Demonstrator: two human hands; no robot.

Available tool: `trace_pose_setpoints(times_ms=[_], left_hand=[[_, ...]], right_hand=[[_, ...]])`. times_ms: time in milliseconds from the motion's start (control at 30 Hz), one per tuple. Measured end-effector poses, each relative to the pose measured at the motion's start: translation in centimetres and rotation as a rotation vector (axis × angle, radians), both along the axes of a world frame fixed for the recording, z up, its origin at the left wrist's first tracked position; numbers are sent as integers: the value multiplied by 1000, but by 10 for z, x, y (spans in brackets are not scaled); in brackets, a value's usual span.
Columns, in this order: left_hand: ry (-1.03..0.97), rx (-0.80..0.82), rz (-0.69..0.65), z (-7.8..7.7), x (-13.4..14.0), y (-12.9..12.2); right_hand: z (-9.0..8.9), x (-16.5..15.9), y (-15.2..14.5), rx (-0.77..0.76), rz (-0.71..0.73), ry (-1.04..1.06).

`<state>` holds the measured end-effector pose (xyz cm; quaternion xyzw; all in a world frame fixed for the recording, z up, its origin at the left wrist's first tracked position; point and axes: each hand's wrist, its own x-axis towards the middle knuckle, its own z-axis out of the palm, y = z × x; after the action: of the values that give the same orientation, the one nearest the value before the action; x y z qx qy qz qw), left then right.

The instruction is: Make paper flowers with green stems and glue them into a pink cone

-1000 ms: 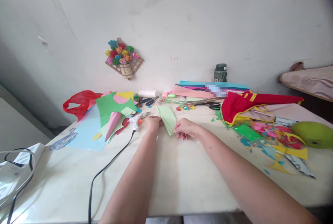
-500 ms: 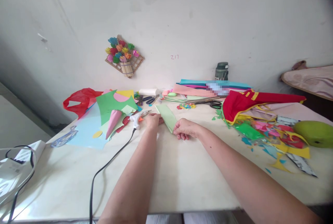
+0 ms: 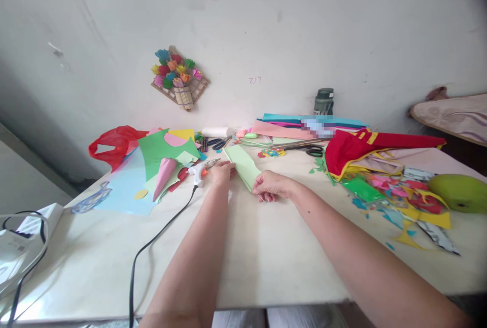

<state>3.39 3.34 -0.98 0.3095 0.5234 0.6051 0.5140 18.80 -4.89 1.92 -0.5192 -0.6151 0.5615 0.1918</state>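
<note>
A long folded piece of light green paper [image 3: 242,164] lies slanted on the table between my hands. My right hand [image 3: 271,186] pinches its near right corner, thumb and forefinger pressed together. At the paper's left edge is my left hand [image 3: 222,171], with its fingers closed on that edge; the fingertips are partly hidden. A white hot glue gun [image 3: 197,173] with an orange trigger lies just left of my left hand, its black cord running toward the table's front.
On the left are a pink paper cone [image 3: 165,178], green sheet [image 3: 160,150] and red plastic bag [image 3: 114,148]. Black scissors [image 3: 315,151] lie behind my right hand. Farther right are a red cloth [image 3: 350,153], paper scraps [image 3: 399,201] and a green fruit [image 3: 458,193].
The view has shifted slightly. The light green paper's far end looks a little wider and more raised, while both hands keep nearly the same places on it.
</note>
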Motion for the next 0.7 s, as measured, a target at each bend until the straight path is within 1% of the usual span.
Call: trace_pose_setpoints(times_ms=[200, 367, 533, 700], left_hand=[[-94, 76, -55, 4, -2, -4], [-170, 94, -111, 6, -4, -7], [-192, 91, -140, 6, -7, -5], [-176, 74, -125, 8, -5, -6]], right_hand=[[-5, 2, 3, 23, 11, 29], [-9, 1, 5, 27, 4, 31], [-10, 1, 6, 24, 17, 26], [-7, -1, 3, 35, -1, 13]])
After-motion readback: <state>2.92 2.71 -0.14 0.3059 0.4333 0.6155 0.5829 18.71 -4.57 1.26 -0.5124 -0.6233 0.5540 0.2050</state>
